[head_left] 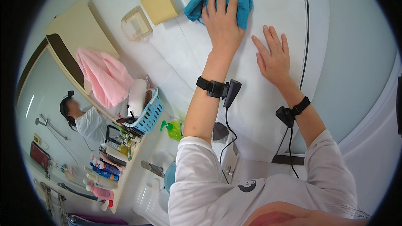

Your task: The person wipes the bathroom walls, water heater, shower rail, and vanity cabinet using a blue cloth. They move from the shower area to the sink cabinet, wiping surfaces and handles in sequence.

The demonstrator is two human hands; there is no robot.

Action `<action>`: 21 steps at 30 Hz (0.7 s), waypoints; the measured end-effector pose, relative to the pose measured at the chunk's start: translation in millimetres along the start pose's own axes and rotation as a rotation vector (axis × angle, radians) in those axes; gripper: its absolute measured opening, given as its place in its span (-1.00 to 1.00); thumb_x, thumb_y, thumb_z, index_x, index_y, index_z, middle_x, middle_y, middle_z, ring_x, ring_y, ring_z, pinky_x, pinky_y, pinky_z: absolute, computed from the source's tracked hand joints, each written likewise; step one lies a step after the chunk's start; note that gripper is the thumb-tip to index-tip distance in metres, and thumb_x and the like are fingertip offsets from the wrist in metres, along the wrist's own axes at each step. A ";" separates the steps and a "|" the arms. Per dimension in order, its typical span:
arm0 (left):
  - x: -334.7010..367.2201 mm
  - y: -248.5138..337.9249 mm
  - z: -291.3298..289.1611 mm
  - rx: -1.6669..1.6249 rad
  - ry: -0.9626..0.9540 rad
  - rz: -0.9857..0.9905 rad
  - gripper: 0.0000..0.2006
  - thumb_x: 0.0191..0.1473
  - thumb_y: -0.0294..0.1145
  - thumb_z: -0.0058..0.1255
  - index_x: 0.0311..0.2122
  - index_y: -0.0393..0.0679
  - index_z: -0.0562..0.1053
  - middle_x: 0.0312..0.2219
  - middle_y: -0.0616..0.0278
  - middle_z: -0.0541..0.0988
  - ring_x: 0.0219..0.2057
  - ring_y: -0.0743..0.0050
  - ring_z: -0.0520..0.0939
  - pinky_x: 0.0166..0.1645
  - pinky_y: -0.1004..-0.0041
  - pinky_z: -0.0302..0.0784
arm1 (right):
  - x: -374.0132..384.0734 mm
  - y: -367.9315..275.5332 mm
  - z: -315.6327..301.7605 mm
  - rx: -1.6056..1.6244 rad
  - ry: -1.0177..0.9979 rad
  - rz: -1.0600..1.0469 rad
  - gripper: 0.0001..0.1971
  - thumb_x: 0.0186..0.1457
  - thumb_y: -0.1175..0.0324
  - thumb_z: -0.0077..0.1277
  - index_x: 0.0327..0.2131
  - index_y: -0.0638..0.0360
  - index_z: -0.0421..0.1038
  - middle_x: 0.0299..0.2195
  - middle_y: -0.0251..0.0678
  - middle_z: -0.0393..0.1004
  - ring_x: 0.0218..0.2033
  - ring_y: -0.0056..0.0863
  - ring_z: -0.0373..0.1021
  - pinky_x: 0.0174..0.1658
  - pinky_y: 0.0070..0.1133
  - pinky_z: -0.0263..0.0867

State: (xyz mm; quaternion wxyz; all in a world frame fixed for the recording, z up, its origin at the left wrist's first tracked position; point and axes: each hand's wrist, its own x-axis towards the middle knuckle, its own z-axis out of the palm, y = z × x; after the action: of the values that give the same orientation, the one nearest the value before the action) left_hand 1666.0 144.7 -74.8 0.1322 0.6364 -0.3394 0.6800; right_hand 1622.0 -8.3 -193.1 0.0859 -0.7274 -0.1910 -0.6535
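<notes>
A folded teal-blue cloth is pressed against the white tiled wall. My left hand lies over it, fingers stretched across the fabric and holding it to the tiles; the thumb is mostly hidden. To the right and a little lower, my right hand rests open on the bare wall, fingers spread and nothing in them. Each wrist wears a black strap with a small device and a cable.
Left of the cloth, a yellow box and a clear holder are fixed on the wall. Farther left are a mirror cabinet, a pink towel, a blue basket and bottles. A green pump bottle stands near the sink. A frosted panel borders the right.
</notes>
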 end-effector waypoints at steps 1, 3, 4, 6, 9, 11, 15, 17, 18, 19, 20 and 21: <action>-7.7 -4.5 -2.2 0.021 -0.006 -0.008 -0.34 -0.04 -0.46 0.22 0.24 0.01 0.39 0.34 0.04 0.26 0.33 -0.16 0.22 0.27 -0.14 0.11 | 0.0 0.5 -0.1 -0.001 0.007 -0.013 -0.43 0.03 0.44 0.11 0.18 -0.07 0.44 0.36 -0.16 0.19 0.41 -0.26 0.08 0.41 -0.16 -0.10; -32.2 -13.7 -11.0 0.035 -0.021 -0.097 -0.30 -0.08 -0.47 0.22 0.26 0.01 0.37 0.35 0.05 0.24 0.34 -0.16 0.22 0.27 -0.13 0.11 | 0.3 1.8 -0.7 -0.008 -0.004 -0.019 -0.43 0.03 0.45 0.11 0.18 -0.06 0.44 0.36 -0.15 0.20 0.40 -0.25 0.09 0.41 -0.16 -0.08; -45.0 -20.8 -15.8 0.047 -0.035 -0.134 -0.29 -0.09 -0.47 0.22 0.26 0.01 0.36 0.35 0.06 0.24 0.34 -0.16 0.21 0.27 -0.12 0.12 | 0.6 2.2 -1.1 -0.015 -0.005 -0.022 -0.43 0.03 0.46 0.11 0.18 -0.06 0.44 0.36 -0.15 0.20 0.40 -0.25 0.10 0.40 -0.16 -0.08; -68.2 -41.2 -25.6 0.079 -0.013 -0.158 -0.27 -0.13 -0.48 0.17 0.27 -0.02 0.34 0.36 0.03 0.22 0.34 -0.21 0.21 0.28 -0.09 0.14 | 0.8 2.8 -1.3 -0.009 -0.006 -0.024 -0.44 0.04 0.46 0.11 0.18 -0.06 0.44 0.35 -0.15 0.21 0.40 -0.25 0.11 0.40 -0.17 -0.07; -85.8 -87.3 -35.0 0.125 0.080 -0.271 -0.30 -0.10 -0.48 0.11 0.26 -0.15 0.34 0.33 -0.11 0.25 0.31 -0.31 0.23 0.32 -0.08 0.15 | 1.0 2.6 -0.7 -0.014 0.002 -0.023 -0.44 0.04 0.46 0.12 0.18 -0.06 0.44 0.35 -0.14 0.22 0.39 -0.25 0.12 0.40 -0.17 -0.06; -89.8 -119.8 -41.8 0.128 0.139 -0.458 -0.35 -0.02 -0.48 0.06 0.25 -0.33 0.29 0.29 -0.23 0.28 0.29 -0.34 0.25 0.34 -0.04 0.16 | 1.5 1.7 0.2 -0.017 0.008 -0.027 -0.43 0.03 0.46 0.12 0.18 -0.06 0.44 0.35 -0.14 0.22 0.39 -0.25 0.12 0.40 -0.17 -0.05; -96.8 -145.5 -52.4 0.028 0.089 -0.847 -0.36 0.08 -0.48 0.01 0.30 -0.38 0.23 0.29 -0.20 0.28 0.23 -0.28 0.30 0.31 0.00 0.21 | 3.3 -0.1 1.7 -0.003 0.007 -0.024 -0.43 0.01 0.45 0.14 0.18 -0.05 0.44 0.35 -0.13 0.22 0.39 -0.24 0.13 0.39 -0.15 -0.05; -112.8 -117.1 -48.5 0.145 0.079 -0.636 -0.35 0.04 -0.51 0.03 0.29 -0.34 0.25 0.32 -0.15 0.25 0.24 -0.27 0.29 0.31 -0.01 0.19 | 3.5 -1.4 1.2 0.028 0.001 -0.018 -0.43 0.00 0.43 0.15 0.17 -0.03 0.44 0.35 -0.12 0.21 0.39 -0.23 0.12 0.39 -0.13 -0.05; -120.7 -96.2 -44.3 0.184 0.076 -0.511 -0.34 0.02 -0.53 0.05 0.29 -0.32 0.26 0.33 -0.12 0.24 0.25 -0.27 0.29 0.31 -0.02 0.18 | 3.3 -1.8 0.6 0.040 -0.002 -0.009 -0.43 0.00 0.42 0.15 0.17 -0.02 0.44 0.35 -0.11 0.21 0.39 -0.22 0.12 0.38 -0.11 -0.04; -126.7 -74.4 -40.2 0.178 0.022 -0.483 -0.32 0.00 -0.54 0.07 0.29 -0.29 0.28 0.34 -0.10 0.23 0.26 -0.27 0.28 0.31 -0.03 0.17 | 3.5 -1.2 0.1 0.032 -0.006 0.007 -0.43 -0.01 0.41 0.16 0.16 -0.02 0.44 0.34 -0.10 0.21 0.39 -0.22 0.12 0.38 -0.10 -0.04; -131.0 -52.4 -37.1 0.167 -0.013 -0.419 -0.31 -0.03 -0.56 0.10 0.30 -0.25 0.29 0.35 -0.07 0.22 0.27 -0.27 0.28 0.30 -0.03 0.16 | 3.6 -0.6 -0.6 0.059 -0.008 0.009 -0.43 -0.01 0.41 0.16 0.16 -0.01 0.44 0.34 -0.10 0.21 0.39 -0.21 0.12 0.38 -0.10 -0.04; -131.4 -32.4 -32.7 0.155 -0.049 -0.355 -0.29 -0.06 -0.57 0.12 0.30 -0.21 0.30 0.36 -0.04 0.21 0.28 -0.27 0.27 0.30 -0.04 0.16 | 3.5 -0.2 -1.2 0.077 -0.016 0.015 -0.43 -0.01 0.40 0.16 0.16 0.00 0.44 0.34 -0.10 0.21 0.39 -0.21 0.11 0.38 -0.09 -0.03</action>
State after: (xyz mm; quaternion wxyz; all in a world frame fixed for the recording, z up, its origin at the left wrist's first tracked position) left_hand 1680.9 222.2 -189.5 0.1921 0.7108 -0.1716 0.6546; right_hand 1621.1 -8.0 -189.5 0.1172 -0.7301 -0.2113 -0.6392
